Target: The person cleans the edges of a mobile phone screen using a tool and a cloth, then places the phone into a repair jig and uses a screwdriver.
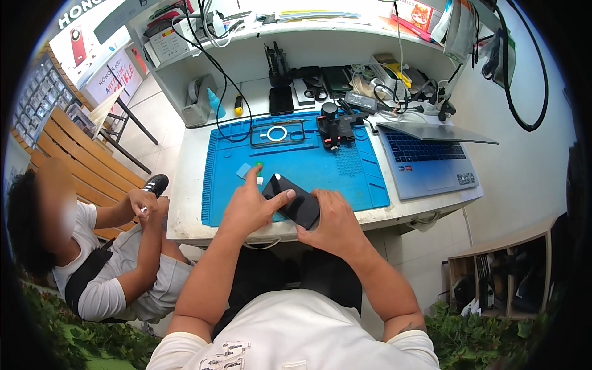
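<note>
A dark smartphone (300,208) is held tilted over the front part of the blue work mat (361,176). My right hand (336,223) grips its right end, with fingers along the far edge and the thumb at the near edge. My left hand (246,206) is on the phone's left side, thumb lying across the glossy face. Its index finger stretches away from the phone, beside a small green-and-white item (259,169) and a pale blue translucent piece (244,172). The left hand's other fingers are mostly hidden.
On the mat stand a black clamp-like fixture (333,126) and a phone-sized frame (277,133) with a white ring. An open laptop (425,157) is at right. Behind are a blue bottle (216,102), a yellow-handled tool (238,106) and tangled cables (394,89). A person (111,253) sits at left.
</note>
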A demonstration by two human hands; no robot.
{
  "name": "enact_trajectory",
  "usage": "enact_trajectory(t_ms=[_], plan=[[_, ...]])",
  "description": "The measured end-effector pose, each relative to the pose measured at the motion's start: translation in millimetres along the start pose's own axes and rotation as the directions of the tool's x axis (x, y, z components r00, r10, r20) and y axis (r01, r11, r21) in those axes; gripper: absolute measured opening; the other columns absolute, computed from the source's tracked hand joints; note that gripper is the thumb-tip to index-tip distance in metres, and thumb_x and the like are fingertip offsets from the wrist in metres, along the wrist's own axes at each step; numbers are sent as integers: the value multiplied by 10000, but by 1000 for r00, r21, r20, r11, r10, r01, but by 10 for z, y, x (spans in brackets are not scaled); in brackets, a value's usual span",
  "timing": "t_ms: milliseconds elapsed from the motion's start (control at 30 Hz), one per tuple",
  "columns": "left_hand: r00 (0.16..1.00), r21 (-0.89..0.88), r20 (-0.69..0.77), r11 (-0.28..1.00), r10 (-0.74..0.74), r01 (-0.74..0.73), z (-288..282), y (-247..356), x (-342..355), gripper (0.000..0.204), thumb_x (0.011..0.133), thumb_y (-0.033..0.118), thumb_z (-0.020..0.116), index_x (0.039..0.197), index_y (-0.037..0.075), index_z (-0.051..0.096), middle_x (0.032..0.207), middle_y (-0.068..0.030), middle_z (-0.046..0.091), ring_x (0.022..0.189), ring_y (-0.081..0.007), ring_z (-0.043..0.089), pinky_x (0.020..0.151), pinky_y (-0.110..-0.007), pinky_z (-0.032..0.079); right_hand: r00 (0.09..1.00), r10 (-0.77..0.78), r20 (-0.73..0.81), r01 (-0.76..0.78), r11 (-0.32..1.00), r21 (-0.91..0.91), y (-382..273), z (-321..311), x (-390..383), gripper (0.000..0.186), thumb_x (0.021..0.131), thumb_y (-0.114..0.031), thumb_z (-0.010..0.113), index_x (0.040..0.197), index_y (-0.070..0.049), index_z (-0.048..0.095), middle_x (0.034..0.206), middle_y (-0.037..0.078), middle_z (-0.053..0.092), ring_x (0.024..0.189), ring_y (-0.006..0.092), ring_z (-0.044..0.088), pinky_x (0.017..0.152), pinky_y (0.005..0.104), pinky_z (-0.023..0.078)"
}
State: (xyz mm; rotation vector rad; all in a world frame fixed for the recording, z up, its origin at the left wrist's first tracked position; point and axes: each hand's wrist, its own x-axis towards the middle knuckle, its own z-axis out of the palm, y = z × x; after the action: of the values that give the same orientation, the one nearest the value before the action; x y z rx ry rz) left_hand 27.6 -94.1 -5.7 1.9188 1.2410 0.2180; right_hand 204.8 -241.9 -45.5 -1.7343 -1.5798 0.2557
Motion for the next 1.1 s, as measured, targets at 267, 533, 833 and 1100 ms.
enact_trajectory(t_ms=[267, 533, 833, 1100], plan=[[993, 20, -106, 999, 50, -48, 124, 97, 130, 1336, 750, 788, 920, 1629, -86, 420, 1213, -335, 774, 1143, -435, 794, 983, -469, 630, 962, -49, -267, 54, 998, 13, 19, 429, -164, 720, 758, -183, 928, 1358, 53, 608, 1282, 259, 661, 1130, 450, 701, 985, 500, 607], [983, 4, -172, 998, 60, -60, 193, 141, 213, 1298, 714, 717, 977, 1598, -69, 442, 955, -207, 781, 802, -280, 779, 723, -370, 615, 922, -125, -365, 104, 992, -75, 14, 643, -220, 784, 783, -173, 946, 1459, 6, 593, 1380, 251, 618, 1141, 441, 748, 927, 457, 664], [995, -68, -99, 998, 2, -9, 110, 238, 154, 1221, 729, 606, 1002, 1582, -71, 451, 867, -165, 793, 617, -197, 756, 580, -315, 603, 937, -35, -346, 101, 980, 174, -118, 478, -239, 630, 846, -124, 887, 1403, 34, 636, 1360, 259, 636, 1124, 430, 757, 915, 437, 662], [996, -46, -90, 999, 8, -13, 115, 225, 186, 1182, 753, 546, 1012, 1572, -94, 449, 768, -128, 768, 588, -180, 733, 548, -304, 574, 930, 348, -118, -153, 659, 736, -6, 486, -131, 411, 1073, -128, 742, 1422, 71, 657, 1213, 140, 739, 1011, 148, 740, 873, 333, 642]])
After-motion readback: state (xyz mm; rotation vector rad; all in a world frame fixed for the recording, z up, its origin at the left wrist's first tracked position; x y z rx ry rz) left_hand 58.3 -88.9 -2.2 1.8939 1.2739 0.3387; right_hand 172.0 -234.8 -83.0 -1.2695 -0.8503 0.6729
